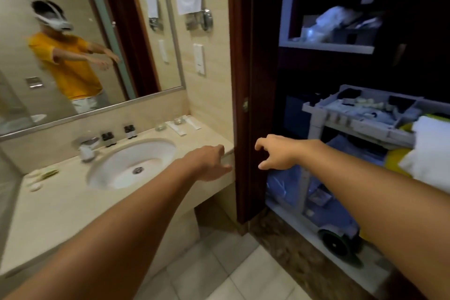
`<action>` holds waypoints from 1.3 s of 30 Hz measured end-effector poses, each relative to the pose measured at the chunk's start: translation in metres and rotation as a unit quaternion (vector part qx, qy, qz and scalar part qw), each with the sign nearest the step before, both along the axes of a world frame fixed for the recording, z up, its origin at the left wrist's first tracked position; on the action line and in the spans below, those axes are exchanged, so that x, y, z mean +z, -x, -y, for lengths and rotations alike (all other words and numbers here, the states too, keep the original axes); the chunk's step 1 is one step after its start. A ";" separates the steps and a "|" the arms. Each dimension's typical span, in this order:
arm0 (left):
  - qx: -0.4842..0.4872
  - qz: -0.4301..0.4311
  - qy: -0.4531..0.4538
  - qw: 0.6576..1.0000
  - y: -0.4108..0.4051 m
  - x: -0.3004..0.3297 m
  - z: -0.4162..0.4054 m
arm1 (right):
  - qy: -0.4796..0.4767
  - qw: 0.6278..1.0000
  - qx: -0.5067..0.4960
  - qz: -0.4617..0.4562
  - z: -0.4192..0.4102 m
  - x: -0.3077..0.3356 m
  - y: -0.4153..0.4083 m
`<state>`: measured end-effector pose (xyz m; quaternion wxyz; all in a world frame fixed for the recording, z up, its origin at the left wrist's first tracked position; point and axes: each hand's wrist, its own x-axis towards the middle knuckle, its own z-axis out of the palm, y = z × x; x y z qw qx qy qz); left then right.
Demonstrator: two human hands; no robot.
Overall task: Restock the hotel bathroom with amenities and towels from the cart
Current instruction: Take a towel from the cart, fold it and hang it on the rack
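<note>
The cart [360,124] stands just outside the bathroom doorway, white towels [431,143] stacked at its right end and small amenities in its top tray. Both arms reach toward it — the left hand [211,161] over the worktop [60,207] edge near the sink [131,163], the right hand [277,153] before the dark door frame [243,80] — fingers loose, holding nothing.

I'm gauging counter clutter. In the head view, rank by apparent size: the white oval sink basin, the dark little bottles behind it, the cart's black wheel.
1. White oval sink basin
2. Black cart wheel
3. Dark little bottles, smallest, though farther away.
</note>
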<state>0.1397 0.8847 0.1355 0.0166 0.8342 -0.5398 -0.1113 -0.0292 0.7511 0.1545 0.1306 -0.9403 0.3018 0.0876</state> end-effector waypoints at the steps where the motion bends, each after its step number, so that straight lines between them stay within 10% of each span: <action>1: -0.017 -0.001 -0.001 1.000 -0.003 -0.001 0.019 | 0.005 1.000 -0.011 -0.004 0.014 -0.001 0.000; 39: -0.445 -0.026 -0.033 0.895 0.140 -0.016 0.661 | -0.001 0.906 -0.423 -0.034 0.500 -0.034 0.185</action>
